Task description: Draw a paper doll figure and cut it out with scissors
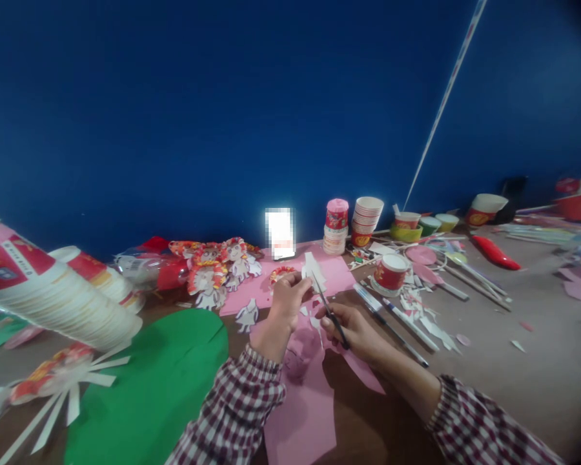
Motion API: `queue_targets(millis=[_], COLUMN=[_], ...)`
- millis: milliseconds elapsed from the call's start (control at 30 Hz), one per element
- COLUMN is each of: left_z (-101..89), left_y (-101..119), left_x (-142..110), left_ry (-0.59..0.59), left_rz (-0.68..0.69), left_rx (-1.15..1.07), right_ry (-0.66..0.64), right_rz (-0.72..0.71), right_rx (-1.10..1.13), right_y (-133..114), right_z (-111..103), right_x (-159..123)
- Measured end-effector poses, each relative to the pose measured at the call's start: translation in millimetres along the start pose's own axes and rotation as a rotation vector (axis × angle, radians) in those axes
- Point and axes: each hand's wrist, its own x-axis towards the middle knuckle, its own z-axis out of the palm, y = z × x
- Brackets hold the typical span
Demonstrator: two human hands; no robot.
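Observation:
My left hand (288, 298) is closed, pinching a small white paper cut-out (314, 271) and holding it up above the table. My right hand (349, 329) is closed around black scissors (330, 311), whose blades reach up to the lower edge of the cut-out. Both sleeves are red and white check. Under the hands lie pink paper sheets (300, 400) and white paper scraps.
A green paper sheet (155, 387) lies at the front left. Stacked paper cups (53, 294) lie on their side at the left. Printed cut-out figures (217, 265), cup stacks (365, 219), a red cup (390, 271), pens (392, 323) and bowls crowd the back and right.

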Motion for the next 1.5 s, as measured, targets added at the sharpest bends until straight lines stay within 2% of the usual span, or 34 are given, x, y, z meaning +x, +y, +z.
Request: queue_targets(millis=[767, 1300, 1500], left_z=[0.4, -0.4, -1.4], left_y=[-0.3, -1.2, -2.3], left_x=[0.8, 1.8, 2.6], left_ry=[-0.013, -0.006, -0.008], left_rz=[0.009, 0.005, -0.013], left_rx=[-0.006, -0.004, 0.012], right_ry=[-0.014, 0.019, 0.037], right_rz=[0.023, -0.003, -0.003], right_rx=[0.050, -0.043, -0.051], right_y=[-1.1, -12.6, -9.4], right_z=[0.9, 2.6, 2.4], right_x=[-0.4, -2.0, -1.4])
